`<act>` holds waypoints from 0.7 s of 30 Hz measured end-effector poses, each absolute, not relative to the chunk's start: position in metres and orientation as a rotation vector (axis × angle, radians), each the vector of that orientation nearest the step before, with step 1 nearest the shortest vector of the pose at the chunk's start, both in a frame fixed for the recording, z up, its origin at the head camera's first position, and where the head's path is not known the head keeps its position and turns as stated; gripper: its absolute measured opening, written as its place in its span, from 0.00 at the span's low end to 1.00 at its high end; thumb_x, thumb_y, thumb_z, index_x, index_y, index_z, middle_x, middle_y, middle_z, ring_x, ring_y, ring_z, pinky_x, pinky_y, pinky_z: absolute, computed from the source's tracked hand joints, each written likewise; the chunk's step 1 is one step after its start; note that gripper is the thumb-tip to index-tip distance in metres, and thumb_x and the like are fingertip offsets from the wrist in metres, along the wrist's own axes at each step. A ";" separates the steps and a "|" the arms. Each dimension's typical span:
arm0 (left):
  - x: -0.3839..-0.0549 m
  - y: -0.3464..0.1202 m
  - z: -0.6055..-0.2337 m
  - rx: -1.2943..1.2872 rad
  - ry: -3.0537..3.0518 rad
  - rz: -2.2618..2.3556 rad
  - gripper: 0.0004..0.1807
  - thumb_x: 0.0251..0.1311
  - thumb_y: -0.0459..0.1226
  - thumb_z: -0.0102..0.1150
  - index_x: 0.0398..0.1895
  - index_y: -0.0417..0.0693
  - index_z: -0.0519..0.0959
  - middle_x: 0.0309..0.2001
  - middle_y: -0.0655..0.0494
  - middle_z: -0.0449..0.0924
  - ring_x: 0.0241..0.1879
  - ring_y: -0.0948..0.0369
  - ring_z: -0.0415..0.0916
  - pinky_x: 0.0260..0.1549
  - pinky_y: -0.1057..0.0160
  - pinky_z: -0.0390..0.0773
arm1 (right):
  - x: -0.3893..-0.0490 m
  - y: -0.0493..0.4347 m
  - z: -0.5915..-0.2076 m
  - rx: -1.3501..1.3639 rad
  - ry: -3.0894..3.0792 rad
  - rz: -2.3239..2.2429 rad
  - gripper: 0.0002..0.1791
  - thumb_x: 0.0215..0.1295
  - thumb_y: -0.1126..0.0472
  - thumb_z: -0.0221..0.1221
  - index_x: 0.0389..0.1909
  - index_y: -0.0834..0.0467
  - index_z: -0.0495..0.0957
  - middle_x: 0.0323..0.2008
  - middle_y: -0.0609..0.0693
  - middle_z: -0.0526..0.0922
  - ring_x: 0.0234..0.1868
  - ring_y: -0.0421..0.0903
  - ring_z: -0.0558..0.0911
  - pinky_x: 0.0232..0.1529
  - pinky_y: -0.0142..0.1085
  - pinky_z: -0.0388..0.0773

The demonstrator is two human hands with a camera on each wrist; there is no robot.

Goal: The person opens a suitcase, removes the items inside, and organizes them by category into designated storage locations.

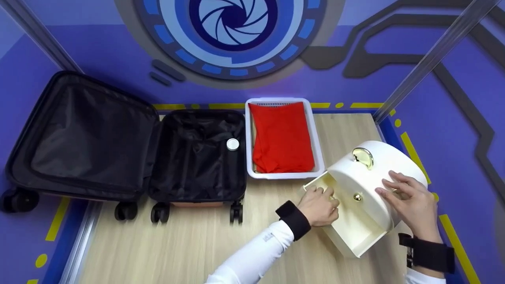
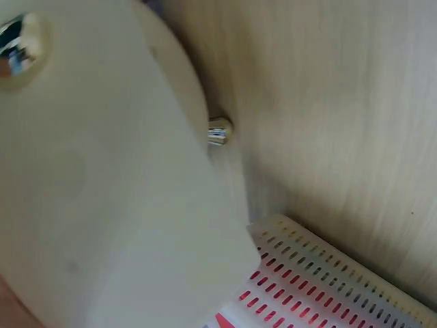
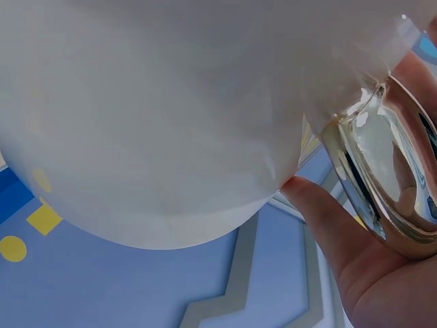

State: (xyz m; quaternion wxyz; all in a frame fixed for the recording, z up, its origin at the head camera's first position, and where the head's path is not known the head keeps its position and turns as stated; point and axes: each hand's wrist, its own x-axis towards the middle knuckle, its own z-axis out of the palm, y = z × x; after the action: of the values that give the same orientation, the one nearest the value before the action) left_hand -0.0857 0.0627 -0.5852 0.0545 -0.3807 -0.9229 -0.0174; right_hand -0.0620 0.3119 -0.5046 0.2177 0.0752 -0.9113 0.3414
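Observation:
A white box with a domed top (image 1: 388, 163) and gold fittings stands tilted towards the left hand at the right of the table. One drawer (image 1: 365, 232) is pulled out, its inside bare where visible. My left hand (image 1: 318, 206) grips the drawer's front edge, fingers bent over into it; the fingertips are partly hidden. In the left wrist view a pale panel (image 2: 130, 178) with a gold knob fills the left side. My right hand (image 1: 412, 197) rests its fingertips on the domed side. In the right wrist view its thumb (image 3: 324, 219) touches the shell beside a gold handle (image 3: 386, 164).
Left of the box, a white basket (image 1: 249, 157) holds a folded red cloth (image 1: 282, 136). An open black suitcase (image 1: 197, 173) lies further left, with a small round white-topped item (image 1: 232, 144) inside. Purple walls (image 1: 221, 85) border the back and sides.

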 end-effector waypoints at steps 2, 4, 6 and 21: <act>-0.084 0.064 -0.586 -1.172 -2.805 0.013 0.20 0.73 0.57 0.42 0.43 0.70 0.86 0.47 0.63 0.79 0.36 0.62 0.78 0.37 0.63 0.68 | -0.062 0.312 -0.504 0.207 -2.523 0.943 0.18 0.43 0.71 0.81 0.39 0.64 0.91 0.52 0.60 0.87 0.62 0.20 0.73 0.48 0.11 0.68; -0.083 0.064 -0.586 -1.179 -2.827 0.054 0.25 0.74 0.61 0.37 0.44 0.71 0.87 0.46 0.63 0.79 0.36 0.62 0.79 0.39 0.62 0.68 | -0.062 0.312 -0.504 0.208 -2.522 0.942 0.18 0.43 0.71 0.81 0.39 0.64 0.91 0.52 0.60 0.87 0.62 0.20 0.73 0.48 0.11 0.68; -0.082 0.065 -0.586 -1.178 -2.859 0.088 0.28 0.75 0.63 0.34 0.46 0.71 0.88 0.47 0.64 0.80 0.37 0.61 0.79 0.41 0.61 0.68 | -0.063 0.312 -0.504 0.213 -2.523 0.935 0.18 0.43 0.71 0.81 0.39 0.63 0.91 0.52 0.60 0.88 0.61 0.20 0.73 0.48 0.11 0.68; -0.084 0.056 -0.578 -1.186 -2.907 -0.089 0.25 0.74 0.63 0.40 0.54 0.71 0.85 0.57 0.69 0.81 0.51 0.64 0.79 0.52 0.62 0.70 | -0.062 0.313 -0.506 0.216 -2.512 0.958 0.17 0.44 0.71 0.81 0.39 0.63 0.91 0.52 0.60 0.88 0.61 0.21 0.75 0.48 0.11 0.69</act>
State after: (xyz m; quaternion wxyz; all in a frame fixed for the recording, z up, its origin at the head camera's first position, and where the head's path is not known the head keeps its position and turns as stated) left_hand -0.0842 0.0560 -0.5775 0.0006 -0.3775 -0.9256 -0.0283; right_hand -0.0619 0.3131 -0.5062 0.2204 0.0781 -0.9085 0.3463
